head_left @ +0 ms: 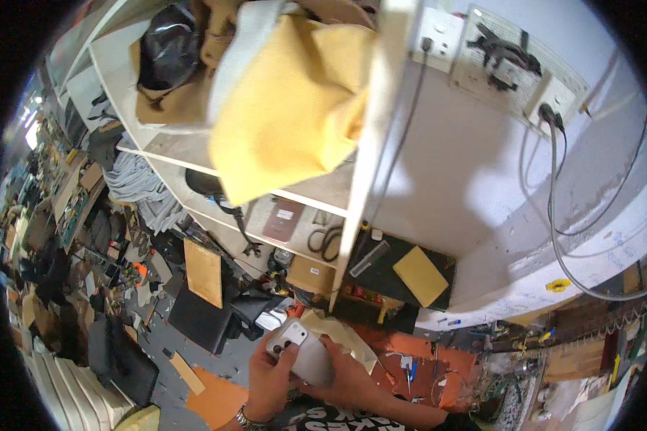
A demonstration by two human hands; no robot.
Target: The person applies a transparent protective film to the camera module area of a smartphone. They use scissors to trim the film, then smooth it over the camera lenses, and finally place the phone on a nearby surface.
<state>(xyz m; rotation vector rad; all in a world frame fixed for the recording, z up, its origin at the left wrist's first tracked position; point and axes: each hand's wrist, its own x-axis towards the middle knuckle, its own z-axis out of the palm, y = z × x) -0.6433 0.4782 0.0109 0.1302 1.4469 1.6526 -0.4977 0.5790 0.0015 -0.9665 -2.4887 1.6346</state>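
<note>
A pale silver smartphone (313,360) is held in front of my body at the bottom middle, its back with the camera bump facing up. My left hand (267,377) is closed on its left side, with the thumb near the camera lenses. Around its right edge wraps my right hand (351,375); some of those fingers are hidden. A metal watch band circles my left wrist. Just beyond the phone lies a cream-coloured sheet or bag (349,337), partly covered by my right hand.
A white shelf unit (359,179) stands ahead, with yellow material (295,108) hanging over its edge. Scissors (326,241) and a brown box (311,274) sit lower. Power cables (556,179) hang on the right wall. Scraps and a black stool (194,316) crowd the left floor.
</note>
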